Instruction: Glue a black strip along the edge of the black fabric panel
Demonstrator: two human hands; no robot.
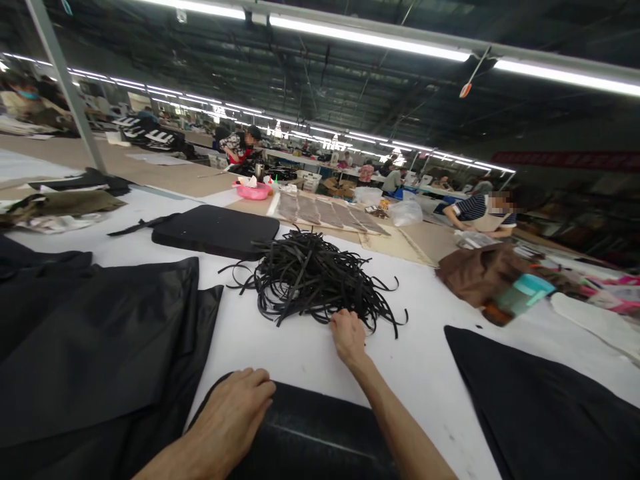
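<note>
My right hand (349,335) reaches forward to the near edge of a tangled heap of black straps (313,277) on the white table (300,347). Its fingers curl into the straps, and whether they grip one is hidden. My left hand (235,408) lies flat with fingers together on a black fabric piece (310,433) at the table's near edge. A large sheet of black fabric (100,347) spreads out to the left of that hand.
A black padded panel (215,230) lies behind the straps. Another black fabric piece (545,407) is at the right, with brown cloth (477,273) and a teal item (525,290) beyond it. A pink basin (253,191) stands farther back. Other people work at distant tables.
</note>
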